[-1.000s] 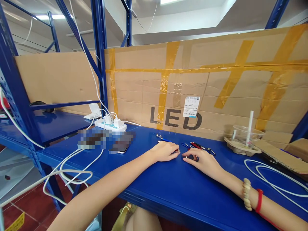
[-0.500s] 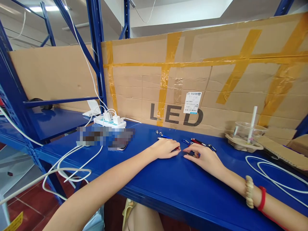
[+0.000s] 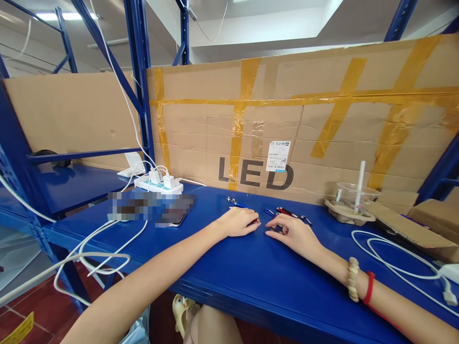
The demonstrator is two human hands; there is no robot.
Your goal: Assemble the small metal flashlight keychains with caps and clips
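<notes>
My left hand (image 3: 239, 222) rests on the blue tabletop (image 3: 229, 267), its fingers closed on a small red piece, most of it hidden. Just to the right is my right hand (image 3: 292, 231), curled low with thumb and forefinger apart. Small dark pieces (image 3: 278, 230) show in that gap, too small to name, and nothing is plainly gripped. Behind the left hand lies a blue pen (image 3: 241, 205), with little shiny metal parts (image 3: 230, 199) beyond it. Red and black pens (image 3: 287, 212) lie behind the right hand, beside a blue loop-shaped piece (image 3: 269, 213).
At left stand a white power strip (image 3: 159, 185) with plugs and a dark phone (image 3: 179, 212). White cables (image 3: 86, 253) hang over the left edge. At right are a clear plastic cup (image 3: 358, 193) in a carton holder, a coiled white cable (image 3: 390, 260) and cardboard (image 3: 409, 222). A cardboard wall (image 3: 197, 143) closes the back.
The camera view has turned slightly right, so everything appears shifted left. Both hands keep nearly the same pose and place on the tabletop.
</notes>
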